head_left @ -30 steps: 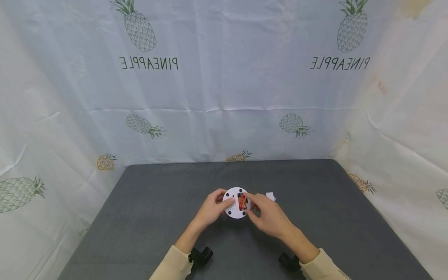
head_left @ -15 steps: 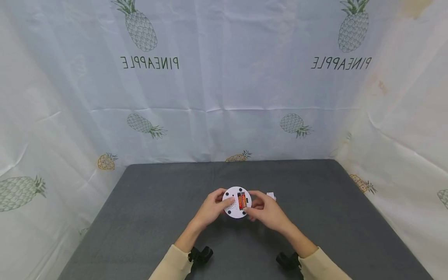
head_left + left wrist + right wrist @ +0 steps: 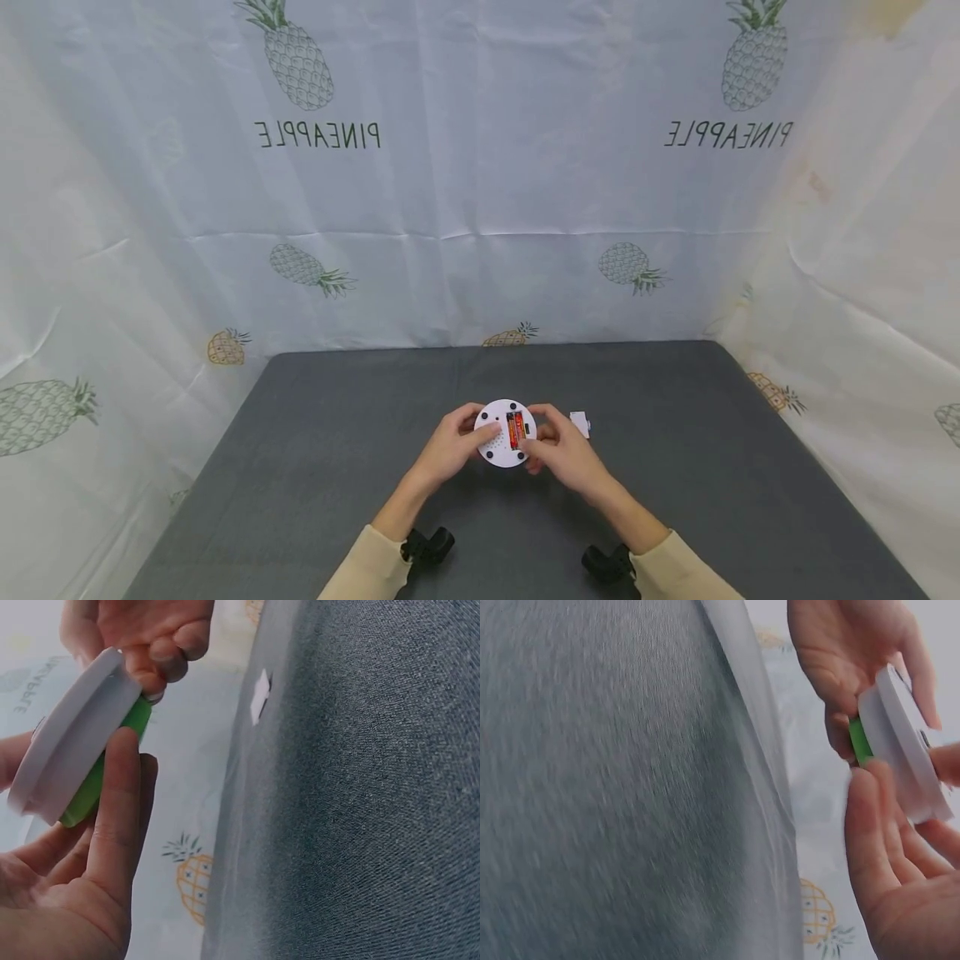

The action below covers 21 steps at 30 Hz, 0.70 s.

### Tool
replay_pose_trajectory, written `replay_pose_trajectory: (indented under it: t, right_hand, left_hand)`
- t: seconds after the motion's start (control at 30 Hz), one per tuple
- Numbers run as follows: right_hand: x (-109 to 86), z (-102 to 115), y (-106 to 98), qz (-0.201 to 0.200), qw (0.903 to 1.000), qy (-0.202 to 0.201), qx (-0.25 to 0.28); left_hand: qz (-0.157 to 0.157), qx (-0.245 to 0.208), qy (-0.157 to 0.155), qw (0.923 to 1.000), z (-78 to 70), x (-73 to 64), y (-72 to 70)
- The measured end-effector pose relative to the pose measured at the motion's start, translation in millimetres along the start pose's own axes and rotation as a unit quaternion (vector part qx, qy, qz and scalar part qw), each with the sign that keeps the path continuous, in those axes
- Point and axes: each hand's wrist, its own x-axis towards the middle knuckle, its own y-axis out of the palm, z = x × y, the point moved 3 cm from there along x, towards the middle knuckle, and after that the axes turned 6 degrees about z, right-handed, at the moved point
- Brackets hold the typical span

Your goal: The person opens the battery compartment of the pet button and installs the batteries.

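Note:
A round white device (image 3: 489,413) is held with its underside up, showing black rubber feet, small holes and an uncovered battery compartment. Two red and black batteries (image 3: 516,430) lie side by side in that compartment. My left hand (image 3: 444,450) grips the device's left side, thumb on the underside and fingers beneath. On the right side, my right hand (image 3: 567,461) pinches the rim, its thumb by the compartment's lower end and index finger at the upper right edge. The left wrist view shows a green part (image 3: 138,716) on the device's other side, partly hidden by fingers.
A small white piece (image 3: 579,423) with a bluish edge lies on the dark grey tabletop (image 3: 360,433), just beyond my right hand. Behind and at both sides hangs a white pineapple-print cloth (image 3: 465,167). Black wrist mounts (image 3: 429,546) sit under my sleeves.
My right index finger has moved from the top of the batteries to the device's right rim. The right hand and the device have shifted slightly left; the left hand keeps its grip.

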Motion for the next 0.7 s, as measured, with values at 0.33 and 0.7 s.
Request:
replay_pose_trajectory:
  t: [0.33, 0.7]
  right_hand:
    - [-2.0, 3, -18, 0.033, 0.9976, -0.018, -0.058]
    - [-1.3, -1, -49, 0.009, 0.9943, -0.011, -0.106]
  left_hand:
    - [-0.006, 0.004, -0.001, 1.0, -0.8, 0.4, 0.1]
    - [-0.017, 0.004, -0.011, 0.9998, -3.7, 0.7, -3.3]
